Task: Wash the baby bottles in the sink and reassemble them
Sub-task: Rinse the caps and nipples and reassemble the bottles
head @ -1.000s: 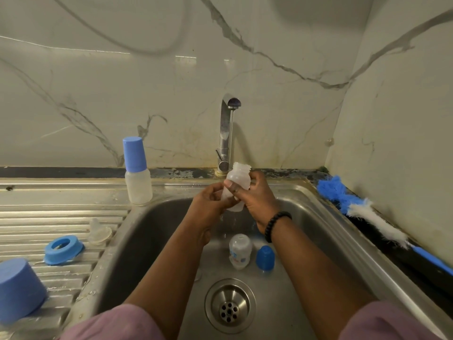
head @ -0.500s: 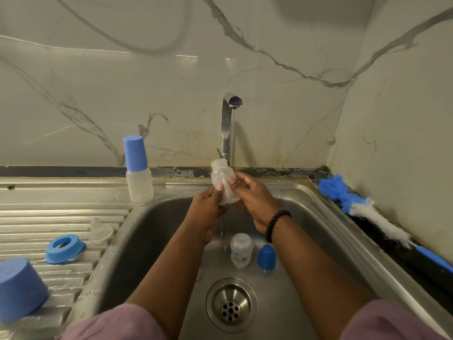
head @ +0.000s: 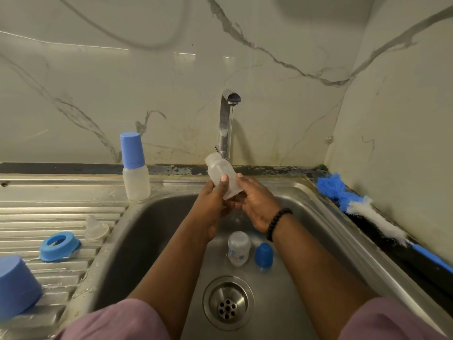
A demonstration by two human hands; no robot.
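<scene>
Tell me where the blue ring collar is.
Head view, left side: the blue ring collar lies on the ribbed draining board, beside the clear teat.

Two hands, left hand [head: 210, 202] and right hand [head: 257, 204], gripping a tilted clear bottle [head: 221, 176] below the tap [head: 226, 123], above the sink [head: 157, 229]

No readable text; blue print on small bottle [head: 239, 247] in sink [head: 157, 217] too blurred.

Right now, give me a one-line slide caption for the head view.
Both hands, left and right, hold a clear baby bottle tilted under the tap above the sink.
</scene>
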